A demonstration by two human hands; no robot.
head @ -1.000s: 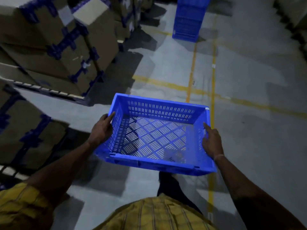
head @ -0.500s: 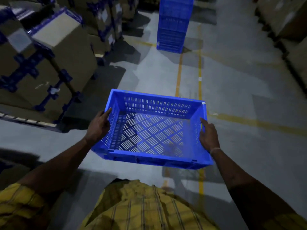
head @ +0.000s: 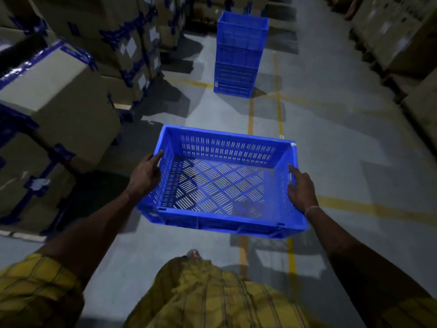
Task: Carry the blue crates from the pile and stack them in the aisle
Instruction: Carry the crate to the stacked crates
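Left hand (head: 144, 174) and right hand (head: 301, 191) clamped on opposite end walls of empty blue crate (head: 222, 183), crate stack (head: 238, 55) well ahead on aisle floor (head: 331, 138).

Left hand (head: 145, 175): fingers hidden behind the blue crate (head: 222, 183) wall at 9 o'clock. Right hand (head: 301, 191): fingertips tucked out of sight at 3 o'clock. Cardboard cartons (head: 59, 91) at 10 o'clock blurred, labels unreadable, cut by frame edge. Crate stack (head: 238, 55) at 12 o'clock: count uncertain.
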